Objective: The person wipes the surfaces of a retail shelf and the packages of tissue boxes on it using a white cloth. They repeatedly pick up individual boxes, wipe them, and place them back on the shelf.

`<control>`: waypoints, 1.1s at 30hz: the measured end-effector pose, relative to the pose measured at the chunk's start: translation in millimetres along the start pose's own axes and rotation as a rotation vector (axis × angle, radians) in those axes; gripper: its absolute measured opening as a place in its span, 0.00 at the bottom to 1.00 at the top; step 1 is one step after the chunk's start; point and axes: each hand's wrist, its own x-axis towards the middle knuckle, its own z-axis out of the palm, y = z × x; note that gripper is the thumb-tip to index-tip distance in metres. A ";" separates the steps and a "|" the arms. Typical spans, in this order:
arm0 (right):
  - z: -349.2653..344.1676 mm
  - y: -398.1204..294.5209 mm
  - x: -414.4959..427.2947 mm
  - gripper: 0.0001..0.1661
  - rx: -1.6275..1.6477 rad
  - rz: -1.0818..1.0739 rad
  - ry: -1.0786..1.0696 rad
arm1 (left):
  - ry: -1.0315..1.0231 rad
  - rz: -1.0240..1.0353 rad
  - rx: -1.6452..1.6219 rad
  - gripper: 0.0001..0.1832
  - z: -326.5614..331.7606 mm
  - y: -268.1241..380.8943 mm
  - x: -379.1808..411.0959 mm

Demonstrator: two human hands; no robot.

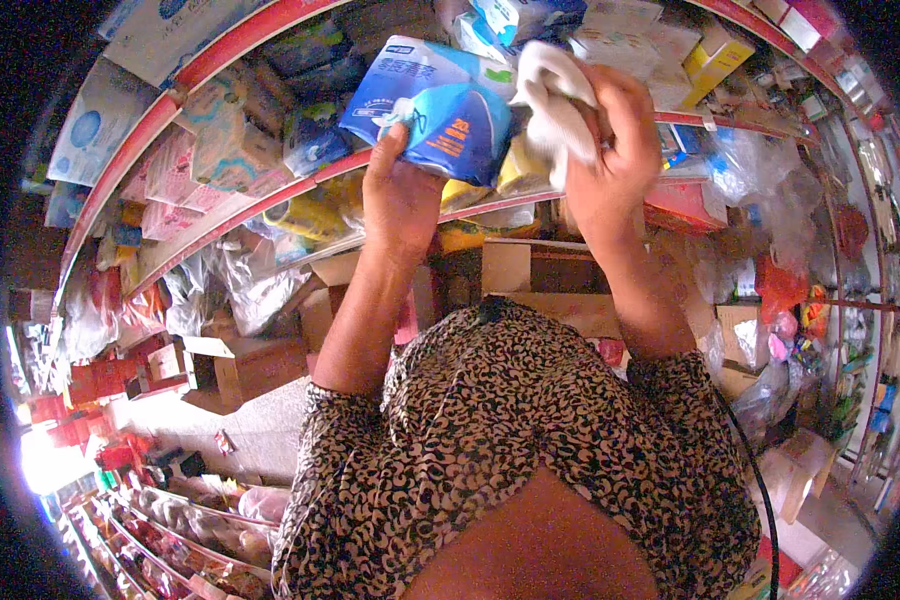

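A blue soft plastic package (450,105) with printed writing is held up in front of the shelves. My left hand (403,199) grips its lower edge, thumb on the front face. Just right of the package, my right hand (619,161) holds a crumpled white cloth (559,101), slightly blurred. A narrow gap shows between the cloth and the package's right edge. Behind both hands, shelf boards with red edges (337,166) carry more packages, among them a yellow one (311,216) and a dark blue one (319,150).
Open cardboard boxes (251,371) stand below the shelves at left, with another box (506,266) behind my forearms. Clear plastic bags (259,292) hang under the left shelf. More shelving (862,300) curves along the right. A black cable (763,480) runs down beside my right side.
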 end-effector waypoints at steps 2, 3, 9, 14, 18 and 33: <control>17.7 13.0 -13.8 0.17 -0.024 0.032 0.003 | -0.022 0.017 0.020 0.24 -2.1 -6.3 -1.2; 20.4 5.7 -25.9 0.17 -0.084 0.012 -0.047 | -0.035 0.024 0.029 0.24 -0.7 -8.4 -0.2; 4.6 16.3 -90.6 0.17 0.142 0.054 -0.634 | 0.002 0.179 0.006 0.31 0.4 15.1 2.1; 1.7 51.4 -73.7 0.20 1.007 1.003 0.067 | -0.043 0.174 0.063 0.28 -9.9 -8.7 0.3; 16.2 26.0 -85.4 0.48 1.012 0.941 -0.023 | -0.074 0.216 0.181 0.34 0.1 -45.6 -10.8; -40.0 70.2 -32.3 0.41 0.741 0.769 -0.824 | -0.622 -0.193 0.904 0.56 -24.9 7.5 9.0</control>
